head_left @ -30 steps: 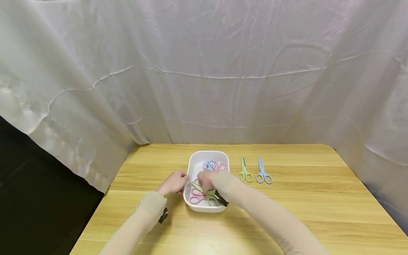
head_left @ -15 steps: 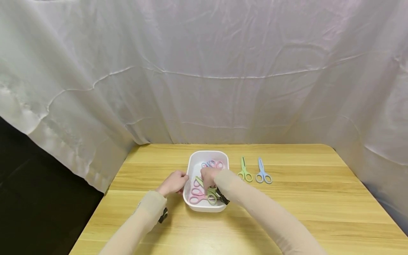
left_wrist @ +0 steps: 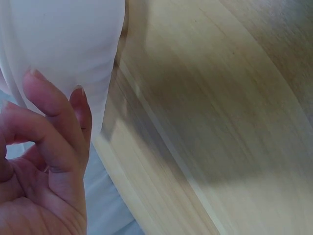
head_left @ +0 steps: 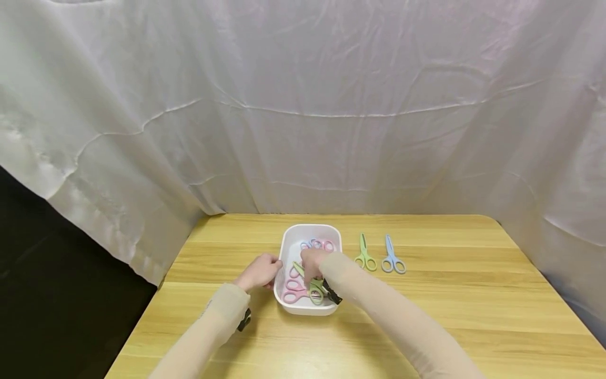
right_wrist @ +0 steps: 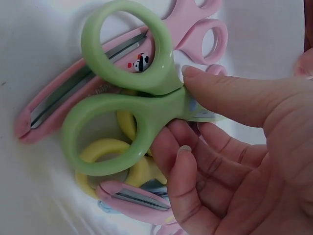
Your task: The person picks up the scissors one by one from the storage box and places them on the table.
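In the head view, my right hand (head_left: 313,263) is down inside a white box (head_left: 310,310). Its thumb and fingers pinch green scissors (right_wrist: 110,164) near the pivot; the finger loops point away from the palm. Beneath them lie pink scissors (right_wrist: 41,110), with a panda print, and yellow scissors (right_wrist: 90,183), partly covered. My left hand (head_left: 260,271) grips the left side of the box, fingers bent against the outer wall (left_wrist: 73,44); its thumb is mostly hidden in the left wrist view. More pink and blue handles show at the box's far end.
To the right of the box, another pair of green scissors (head_left: 364,255) and blue scissors (head_left: 390,256) lie side by side on the wooden table (head_left: 450,300), blades pointing away. A pale curtain (head_left: 303,131) hangs behind the table.
My right hand has shifted slightly right inside the box with the green scissors, uncovering more of the pink pairs. The left hand stays at the box's side.
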The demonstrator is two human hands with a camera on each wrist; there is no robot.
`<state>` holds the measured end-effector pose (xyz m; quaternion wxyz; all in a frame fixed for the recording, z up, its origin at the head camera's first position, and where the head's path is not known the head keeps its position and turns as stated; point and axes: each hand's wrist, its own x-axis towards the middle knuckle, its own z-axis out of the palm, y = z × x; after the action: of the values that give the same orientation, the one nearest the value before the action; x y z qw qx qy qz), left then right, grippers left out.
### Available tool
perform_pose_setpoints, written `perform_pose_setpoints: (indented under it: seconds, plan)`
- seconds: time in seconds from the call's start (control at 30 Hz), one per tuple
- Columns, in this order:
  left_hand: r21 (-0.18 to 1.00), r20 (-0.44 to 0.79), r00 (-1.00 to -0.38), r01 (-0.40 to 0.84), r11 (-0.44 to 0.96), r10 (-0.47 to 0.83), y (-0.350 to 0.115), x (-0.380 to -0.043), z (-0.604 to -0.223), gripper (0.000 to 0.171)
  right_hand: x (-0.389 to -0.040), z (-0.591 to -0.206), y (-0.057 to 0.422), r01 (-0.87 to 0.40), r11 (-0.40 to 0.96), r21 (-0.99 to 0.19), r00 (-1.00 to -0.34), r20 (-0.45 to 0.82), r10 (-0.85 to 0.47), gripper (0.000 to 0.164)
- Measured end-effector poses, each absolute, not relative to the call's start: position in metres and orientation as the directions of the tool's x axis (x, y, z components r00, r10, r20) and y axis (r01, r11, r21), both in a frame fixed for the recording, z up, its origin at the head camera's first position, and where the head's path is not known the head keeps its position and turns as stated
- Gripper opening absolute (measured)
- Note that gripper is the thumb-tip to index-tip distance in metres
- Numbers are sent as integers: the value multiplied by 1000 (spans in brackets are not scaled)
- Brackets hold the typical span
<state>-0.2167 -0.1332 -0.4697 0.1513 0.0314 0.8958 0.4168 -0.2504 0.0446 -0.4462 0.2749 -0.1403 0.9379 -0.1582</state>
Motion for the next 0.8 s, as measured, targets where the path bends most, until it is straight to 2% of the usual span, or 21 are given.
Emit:
perform_pose_setpoints:
  seconds: [0.3,0.57,0.7,0.8]
  plan:
    - [746,-235,-953,-51,664,190,-132,-216,-469,33,-252,-446,48,-114,920,-375,-813,-497,-303,37]
    - [751,-236,-955,-64,657,177,-132,-216,-468,33,-258,-449,51,-130,909,-396,-825,-466,-321,50]
    - [749,-232,-956,-57,660,181,-132,-215,-467,33,-264,-453,52,-121,907,-404,-823,-470,-319,37]
    - [749,-233,-955,-55,660,186,-132,-215,-468,33,-268,-456,54,-90,894,-439,-810,-490,-322,36]
